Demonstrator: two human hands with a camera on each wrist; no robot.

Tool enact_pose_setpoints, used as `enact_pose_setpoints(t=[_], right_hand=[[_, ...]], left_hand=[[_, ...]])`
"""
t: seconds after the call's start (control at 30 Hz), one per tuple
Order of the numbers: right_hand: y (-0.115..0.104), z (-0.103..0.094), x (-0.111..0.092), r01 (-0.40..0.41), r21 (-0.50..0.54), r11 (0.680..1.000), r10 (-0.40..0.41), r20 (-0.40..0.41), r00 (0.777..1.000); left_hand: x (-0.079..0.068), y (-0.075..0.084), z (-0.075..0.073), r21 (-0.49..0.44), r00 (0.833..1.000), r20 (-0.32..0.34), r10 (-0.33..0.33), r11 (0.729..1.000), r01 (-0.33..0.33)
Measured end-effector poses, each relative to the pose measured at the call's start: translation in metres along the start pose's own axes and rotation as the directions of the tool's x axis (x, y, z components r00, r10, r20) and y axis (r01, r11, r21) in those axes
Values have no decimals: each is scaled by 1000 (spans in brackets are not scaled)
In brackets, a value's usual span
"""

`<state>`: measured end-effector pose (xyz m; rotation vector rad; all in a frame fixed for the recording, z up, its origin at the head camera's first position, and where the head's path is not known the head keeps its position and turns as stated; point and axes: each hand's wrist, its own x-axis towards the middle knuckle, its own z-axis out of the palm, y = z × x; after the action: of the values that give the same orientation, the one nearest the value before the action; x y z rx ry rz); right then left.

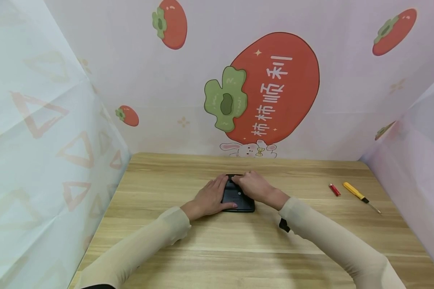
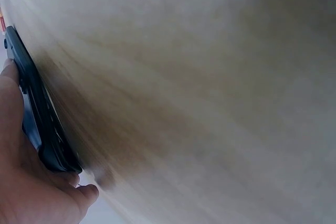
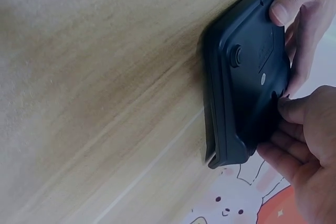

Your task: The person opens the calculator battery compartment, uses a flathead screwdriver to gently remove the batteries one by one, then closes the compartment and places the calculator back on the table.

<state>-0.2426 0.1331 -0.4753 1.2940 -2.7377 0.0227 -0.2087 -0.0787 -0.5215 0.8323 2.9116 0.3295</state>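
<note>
A black calculator [image 1: 235,197] lies back side up on the wooden table, with rubber feet and a small round sticker on its back in the right wrist view. My left hand [image 1: 210,196] holds its left side, thumb [image 3: 283,10] over the near part of the back, fingers along the edge. At the far end, my right hand [image 1: 257,187] grips the rim; its thumb presses by a dark recess [image 3: 276,96] and the other fingers curl round the far edge. The left wrist view catches the calculator [image 2: 37,98] side-on at the left.
A small red battery [image 1: 334,190] and a yellow-handled screwdriver [image 1: 354,191] lie at the right of the table. A small black piece [image 1: 284,224] shows partly from behind the right sleeve [image 1: 311,220]. Printed cloth walls [image 1: 188,136] stand behind and at both sides.
</note>
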Motion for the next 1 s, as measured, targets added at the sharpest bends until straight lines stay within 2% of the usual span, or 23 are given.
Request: enact_pose_setpoints(t=[0.5,0.8,1.0], right_hand=[[-2,1,-4,26,-25,999,-25,11,1000],[-4,1,-6,-11,-5,1000,11,29,1000],[-9,3,-11,8,-69,998,-6,33,999]], left_hand=[[1,-1,1,2,1000,-7,2,1000,-2],[1,0,0,4,1000,3,-2,1000,2],[2,-1,4,1,1000,-22,16,1000,-16]])
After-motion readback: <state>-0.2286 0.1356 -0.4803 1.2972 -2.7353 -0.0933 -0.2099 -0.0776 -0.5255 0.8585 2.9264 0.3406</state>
